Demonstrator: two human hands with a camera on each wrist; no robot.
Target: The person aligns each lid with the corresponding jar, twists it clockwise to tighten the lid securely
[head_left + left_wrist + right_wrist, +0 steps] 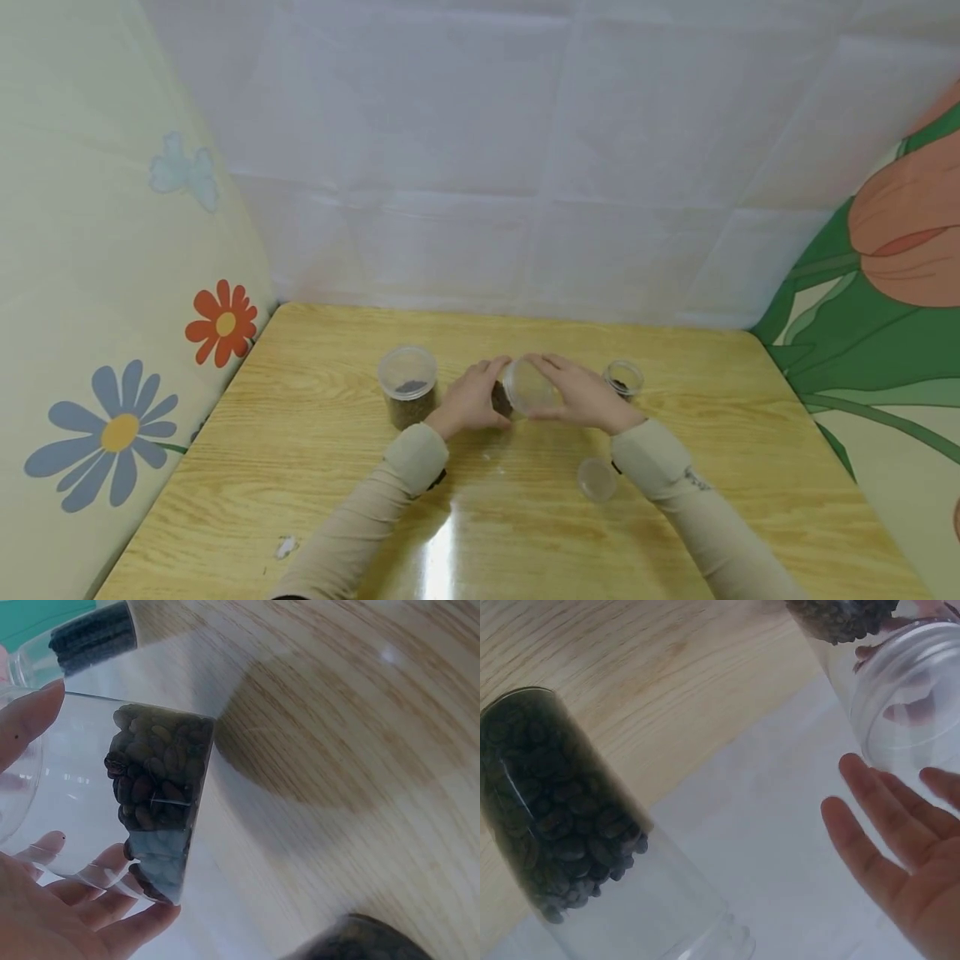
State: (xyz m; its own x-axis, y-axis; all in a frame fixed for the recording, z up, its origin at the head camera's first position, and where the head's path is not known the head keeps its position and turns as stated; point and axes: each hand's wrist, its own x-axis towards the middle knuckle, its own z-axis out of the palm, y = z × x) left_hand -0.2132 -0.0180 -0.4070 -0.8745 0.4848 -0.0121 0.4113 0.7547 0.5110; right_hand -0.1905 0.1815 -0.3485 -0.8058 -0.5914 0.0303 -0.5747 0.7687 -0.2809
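A clear jar of brown coffee beans (pixel 161 761) tilts between both hands above the table. My left hand (pixel 474 398) holds the jar's body, thumb on one side and fingers spread along the other. Around its clear threaded mouth end (pixel 911 697), my right hand (pixel 577 396) has its fingers on one side and thumb on the other in the head view. Several of those fingers (pixel 877 847) extend fairly straight in the right wrist view, fingertips right at the rim. Beans fill only the lower part of the jar. I cannot tell whether a lid covers its mouth.
On the left stands a bigger clear jar (pixel 412 408) with dark contents. A small clear jar (pixel 624 379) of dark beans is beyond the right hand. A round translucent lid (pixel 596 481) lies near the right forearm. A white scrap (pixel 287 547) lies at the front left.
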